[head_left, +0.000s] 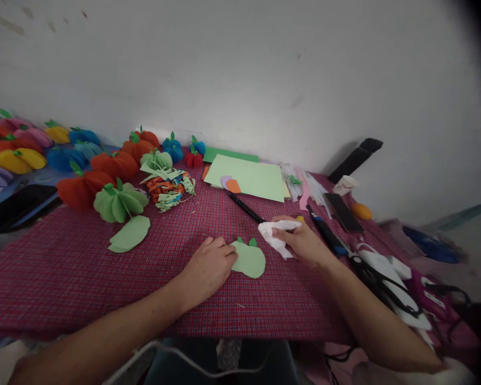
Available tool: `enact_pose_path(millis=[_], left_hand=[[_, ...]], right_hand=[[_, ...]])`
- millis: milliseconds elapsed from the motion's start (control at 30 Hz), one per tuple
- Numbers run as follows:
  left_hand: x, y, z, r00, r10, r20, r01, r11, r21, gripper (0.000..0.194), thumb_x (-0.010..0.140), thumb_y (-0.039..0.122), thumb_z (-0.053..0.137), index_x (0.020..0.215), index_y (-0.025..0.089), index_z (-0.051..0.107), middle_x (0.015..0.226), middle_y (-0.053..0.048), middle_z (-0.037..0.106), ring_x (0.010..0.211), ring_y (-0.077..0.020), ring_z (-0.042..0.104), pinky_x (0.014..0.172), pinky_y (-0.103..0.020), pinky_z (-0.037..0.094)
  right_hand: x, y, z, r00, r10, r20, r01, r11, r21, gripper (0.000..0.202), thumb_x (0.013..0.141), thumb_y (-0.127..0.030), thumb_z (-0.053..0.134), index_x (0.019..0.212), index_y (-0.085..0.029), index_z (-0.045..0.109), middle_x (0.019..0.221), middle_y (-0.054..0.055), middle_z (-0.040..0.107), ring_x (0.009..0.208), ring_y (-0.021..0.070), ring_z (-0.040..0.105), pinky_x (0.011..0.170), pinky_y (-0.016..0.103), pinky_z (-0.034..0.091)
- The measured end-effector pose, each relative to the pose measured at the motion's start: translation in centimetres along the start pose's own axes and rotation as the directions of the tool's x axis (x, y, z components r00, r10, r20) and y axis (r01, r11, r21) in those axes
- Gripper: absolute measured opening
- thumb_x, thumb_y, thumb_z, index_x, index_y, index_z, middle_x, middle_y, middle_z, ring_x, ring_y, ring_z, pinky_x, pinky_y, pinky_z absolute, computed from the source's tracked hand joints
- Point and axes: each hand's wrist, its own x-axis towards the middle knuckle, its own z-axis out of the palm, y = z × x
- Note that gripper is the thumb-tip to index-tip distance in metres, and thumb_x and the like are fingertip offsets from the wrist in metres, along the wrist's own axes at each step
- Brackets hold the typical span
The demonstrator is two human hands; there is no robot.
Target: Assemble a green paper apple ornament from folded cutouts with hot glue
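My right hand [299, 240] is closed around a crumpled white tissue [276, 243], just above the cloth. My left hand [212, 264] has its fingers curled at the left edge of a light green paper pumpkin [252, 262], which lies on the table with two darker green leaf tips at its top. The left thumb is hidden. A black pen [246, 207] lies beyond, one end near the tissue. To the left rest a folded light green paper piece [130, 233] and a finished light green paper pumpkin [120, 203].
Several coloured paper pumpkins [114, 164] line the wall side on the left. Paper scraps [168, 188] and green sheets [248, 176] lie at the back. A cutter [326, 231], scissors [379, 280], a phone [343, 212] and a paper cup [346, 184] sit at right on the checked cloth [144, 289].
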Motion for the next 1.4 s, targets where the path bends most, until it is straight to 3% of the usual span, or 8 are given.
enact_pose_path(millis=[167, 267, 400, 533, 767, 1000, 1200, 1400], left_hand=[[0.0, 0.0, -0.3, 1.0, 0.0, 0.008, 0.0, 1.0, -0.007, 0.015, 0.086, 0.024, 0.043, 0.091, 0.022, 0.057, 0.094, -0.001, 0.061, 0.086, -0.0183, 0.044, 0.075, -0.035, 0.028], [0.0, 0.0, -0.4, 1.0, 0.002, 0.009, -0.002, 1.0, -0.008, 0.015, 0.086, 0.023, 0.044, 0.091, 0.021, 0.057, 0.094, -0.002, 0.061, 0.087, -0.0183, 0.044, 0.075, -0.035, 0.028], [0.0, 0.0, -0.5, 1.0, 0.004, 0.01, -0.004, 1.0, -0.017, 0.015, 0.086, 0.023, 0.044, 0.09, 0.021, 0.058, 0.094, -0.002, 0.062, 0.086, -0.0182, 0.045, 0.075, -0.035, 0.029], [0.0, 0.1, -0.5, 1.0, 0.006, 0.0, -0.006, 1.0, -0.012, 0.015, 0.086, 0.023, 0.044, 0.09, 0.02, 0.058, 0.095, -0.002, 0.061, 0.087, -0.0187, 0.044, 0.076, -0.036, 0.03], [0.1, -0.1, -0.6, 1.0, 0.029, 0.003, -0.029, 1.0, 0.007, 0.017, 0.083, 0.02, 0.044, 0.092, 0.021, 0.058, 0.115, -0.004, 0.056, 0.09, -0.0197, 0.044, 0.075, -0.036, 0.03], [0.4, -0.2, -0.8, 0.999, 0.035, -0.005, -0.035, 0.999, -0.014, 0.016, 0.081, 0.019, 0.045, 0.092, 0.02, 0.056, 0.12, -0.001, 0.054, 0.091, -0.0204, 0.043, 0.075, -0.037, 0.031], [0.8, -0.6, -0.9, 1.0, 0.028, -0.007, -0.028, 0.999, -0.025, 0.015, 0.077, 0.018, 0.046, 0.089, 0.021, 0.056, 0.127, -0.002, 0.048, 0.093, -0.0215, 0.042, 0.076, -0.039, 0.032], [0.9, -1.1, -0.8, 1.0, 0.027, -0.003, -0.027, 0.997, -0.07, 0.017, 0.076, 0.02, 0.047, 0.091, 0.022, 0.056, 0.128, -0.003, 0.047, 0.096, -0.0225, 0.042, 0.077, -0.039, 0.033]], right_hand=[[-0.7, 0.0, 0.2, 0.999, 0.032, 0.044, -0.031, 0.999, -0.019, 0.028, 0.072, -0.036, 0.058, 0.094, -0.019, 0.054, 0.053, -0.006, 0.053, 0.036, 0.006, 0.043, 0.033, 0.016, 0.034], [-1.0, -0.4, 0.1, 0.995, 0.057, 0.085, -0.055, 0.998, -0.02, 0.023, 0.073, -0.033, 0.055, 0.089, -0.017, 0.058, 0.057, -0.002, 0.059, 0.04, 0.0065, 0.048, 0.037, 0.018, 0.04], [-1.8, -1.1, -0.3, 0.971, 0.04, 0.236, -0.063, 0.994, 0.088, 0.027, 0.071, -0.025, 0.055, 0.096, -0.018, 0.061, 0.087, 0.006, 0.066, 0.074, 0.0149, 0.063, 0.06, 0.026, 0.052], [-2.5, -1.6, -0.7, 0.926, 0.012, 0.377, -0.054, 0.993, 0.103, 0.042, 0.069, -0.02, 0.057, 0.111, -0.023, 0.056, 0.114, 0.006, 0.059, 0.102, 0.0201, 0.056, 0.074, 0.032, 0.051], [-1.9, -0.2, 0.4, 0.989, 0.006, 0.15, 0.008, 0.996, -0.093, 0.037, 0.066, -0.027, 0.064, 0.101, -0.018, 0.055, 0.083, 0.001, 0.064, 0.067, 0.0119, 0.058, 0.062, 0.028, 0.051], [-1.2, 0.0, 1.0, 0.995, -0.1, -0.002, 0.095, 0.957, -0.275, 0.025, 0.071, -0.036, 0.059, 0.087, -0.018, 0.054, 0.062, -0.002, 0.057, 0.048, 0.0092, 0.046, 0.045, 0.022, 0.038], [-1.0, 0.3, 1.0, 0.966, -0.237, 0.101, 0.257, 0.875, -0.411, 0.016, 0.076, -0.033, 0.054, 0.082, -0.019, 0.057, 0.067, -0.002, 0.054, 0.056, 0.0103, 0.045, 0.05, 0.022, 0.034], [-0.7, 0.7, 1.6, 0.951, -0.226, 0.21, 0.299, 0.84, -0.452, 0.015, 0.077, -0.025, 0.053, 0.09, -0.02, 0.059, 0.074, -0.002, 0.06, 0.063, 0.0121, 0.052, 0.056, 0.023, 0.04]])
